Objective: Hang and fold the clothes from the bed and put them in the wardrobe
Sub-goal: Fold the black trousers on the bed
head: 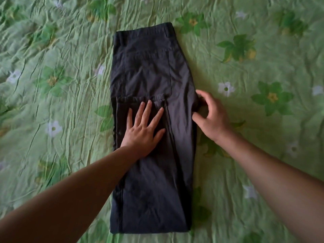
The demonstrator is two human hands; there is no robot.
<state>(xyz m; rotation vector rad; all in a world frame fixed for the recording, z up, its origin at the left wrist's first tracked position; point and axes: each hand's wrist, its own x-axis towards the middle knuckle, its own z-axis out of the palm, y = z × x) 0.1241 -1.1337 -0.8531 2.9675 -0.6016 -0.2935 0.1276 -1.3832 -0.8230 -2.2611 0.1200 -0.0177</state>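
One pair of dark trousers (150, 71) on the bed (273, 155), laid lengthwise away from the person, waistband (143, 31) at the far end. Folded leg over leg into one long strip, back pocket (147, 74) facing up. Lower legs are doubled back up over the strip; the hem (140, 98) sits just below the pocket, so the near end is a fold.

Left hand (142, 132): flat, palm down, fingers straight and spread, pressing on the folded-up leg layer, left half of the strip. Fingertips reach about to the hem line. Grips nothing.

Right hand (213, 118): at the right edge of the trousers, roughly level with the hem, where the seat fabric sticks out sideways. Fingers curled, thumb and fingers closed round that protruding bit of dark cloth. The rest of the hand is over the bedspread (245, 81), not over the trousers.

Both forearms (73, 195) bare, coming in from the near corners.

Bedspread is light green, crinkled all over, printed with green leaves and white and yellow-centred flowers. The trousers lie flat on it, near the middle of the view. View is a bit soft, so stitching detail can't be read.
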